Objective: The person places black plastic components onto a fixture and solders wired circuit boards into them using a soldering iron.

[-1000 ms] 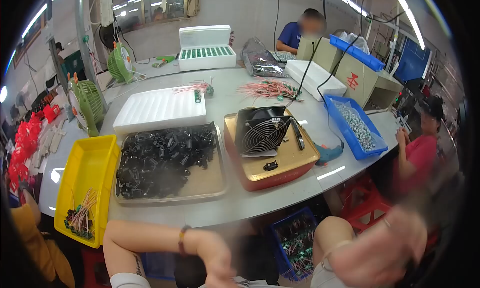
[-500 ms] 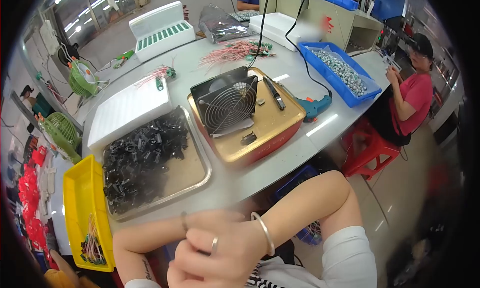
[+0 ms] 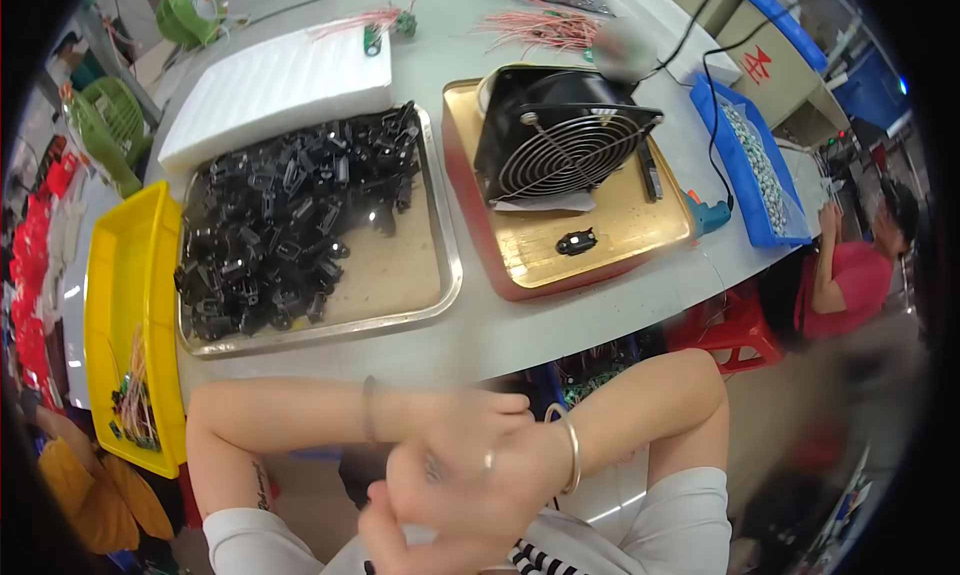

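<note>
In the head view my hands meet low in front of my body, wrists crossing. My right hand (image 3: 455, 500), with a bangle on its wrist and a ring, is nearer the camera; its fingers are curled in, and what they hold, if anything, is hidden. Behind it lies my left hand (image 3: 475, 420), partly covered and smeared by motion, so its fingers do not show clearly. Beyond the hands stands a metal tray (image 3: 390, 285) heaped with small black plastic parts (image 3: 270, 215). To its right, a single black part (image 3: 577, 241) lies on a gold tin lid (image 3: 540, 265).
A black fan (image 3: 570, 145) stands on the lid beside a dark pen-like tool (image 3: 650, 172). A yellow bin (image 3: 100, 345) holds wired boards. Around are white foam (image 3: 280, 70), pink-wired parts (image 3: 540, 30), a blue tray (image 3: 745, 175) and a teal tool (image 3: 712, 215). A co-worker (image 3: 860, 275) sits right.
The view has shifted, so the table's things sit elsewhere in it. My hands stay together in front of me, the left now tucked more behind the right.
</note>
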`<act>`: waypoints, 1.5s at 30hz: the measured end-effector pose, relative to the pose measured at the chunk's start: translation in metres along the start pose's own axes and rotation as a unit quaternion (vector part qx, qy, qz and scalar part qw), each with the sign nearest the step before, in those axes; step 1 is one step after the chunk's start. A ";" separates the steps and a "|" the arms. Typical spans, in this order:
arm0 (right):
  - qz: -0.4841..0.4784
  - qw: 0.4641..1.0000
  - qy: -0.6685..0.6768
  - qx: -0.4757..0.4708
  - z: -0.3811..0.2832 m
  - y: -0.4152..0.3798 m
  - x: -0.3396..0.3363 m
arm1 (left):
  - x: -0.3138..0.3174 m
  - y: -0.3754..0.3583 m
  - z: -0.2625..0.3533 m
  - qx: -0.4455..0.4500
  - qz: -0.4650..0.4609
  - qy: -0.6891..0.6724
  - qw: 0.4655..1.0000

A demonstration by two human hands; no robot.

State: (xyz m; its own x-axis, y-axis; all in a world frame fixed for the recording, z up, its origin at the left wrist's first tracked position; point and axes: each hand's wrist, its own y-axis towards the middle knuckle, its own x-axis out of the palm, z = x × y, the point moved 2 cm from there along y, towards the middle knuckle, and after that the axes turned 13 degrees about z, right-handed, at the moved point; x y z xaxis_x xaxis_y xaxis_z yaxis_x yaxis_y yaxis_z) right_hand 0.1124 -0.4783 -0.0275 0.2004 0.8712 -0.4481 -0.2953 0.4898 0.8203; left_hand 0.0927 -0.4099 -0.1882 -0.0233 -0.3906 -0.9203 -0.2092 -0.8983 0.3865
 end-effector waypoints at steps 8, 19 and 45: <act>-0.068 0.980 -0.183 -0.030 0.032 0.014 0.000 | 0.000 -0.007 -0.008 -0.059 0.016 -0.011 0.998; 0.296 0.905 -0.294 0.077 -0.004 -0.041 -0.055 | -0.002 -0.010 -0.007 -0.056 0.005 0.005 0.998; 0.165 0.616 0.332 0.695 0.000 -0.187 -0.061 | -0.115 0.009 -0.026 -0.147 0.145 -0.736 0.645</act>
State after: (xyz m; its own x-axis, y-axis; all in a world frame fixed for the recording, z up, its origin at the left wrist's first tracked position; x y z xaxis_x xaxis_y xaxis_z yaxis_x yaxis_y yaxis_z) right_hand 0.1559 -0.6231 -0.1538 -0.2177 0.9634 0.1566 0.9603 0.1827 0.2109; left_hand 0.1193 -0.3781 -0.0769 -0.9675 -0.1320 0.2155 0.2029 -0.9141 0.3511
